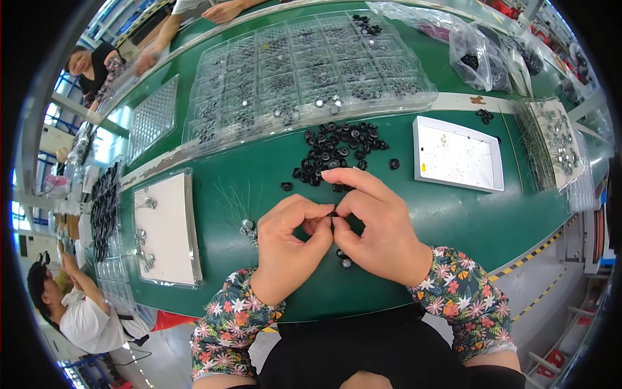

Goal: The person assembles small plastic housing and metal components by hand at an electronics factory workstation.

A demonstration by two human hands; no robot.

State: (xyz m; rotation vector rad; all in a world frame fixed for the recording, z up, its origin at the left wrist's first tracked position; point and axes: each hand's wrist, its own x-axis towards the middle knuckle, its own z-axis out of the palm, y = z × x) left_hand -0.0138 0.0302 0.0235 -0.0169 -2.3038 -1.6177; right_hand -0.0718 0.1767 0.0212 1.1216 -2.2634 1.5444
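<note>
My left hand [291,240] and my right hand [379,227] meet fingertip to fingertip over the green table. Between their pinched thumbs and forefingers is a small black part [333,214], mostly covered by the fingers. Just beyond them spreads a pile of small round black parts [337,146], ring-shaped with a raised centre. Beside my left hand lie a few shiny silver round pieces [247,227] with thin green wires [234,202] fanning out. Below my right hand, a black part with a silver end [345,262] rests on the table.
Clear compartment trays [304,65] of small parts stand along the back. A shallow white box [457,155] is at the right, near a wire-covered board [560,146]. At the left lies a pale board [165,230] with silver pieces. Plastic bags [476,55] sit far right; co-workers [91,311] are leftward.
</note>
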